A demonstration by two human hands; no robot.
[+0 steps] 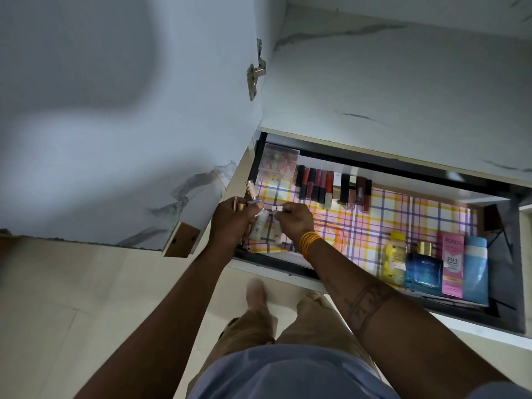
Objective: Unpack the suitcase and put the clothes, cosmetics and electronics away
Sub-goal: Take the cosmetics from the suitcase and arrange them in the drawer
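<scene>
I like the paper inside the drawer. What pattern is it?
The drawer liner is a plaid check: pink and white squares crossed by yellow and purple lines. The head view shows it.

home bedroom | wardrobe drawer | lipsticks | tiled floor

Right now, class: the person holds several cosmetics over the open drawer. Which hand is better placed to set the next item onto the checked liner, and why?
The right hand, probably. It pinches one small white item over the checked liner. The left hand grips a bundle of tubes, so it is less free.
</scene>
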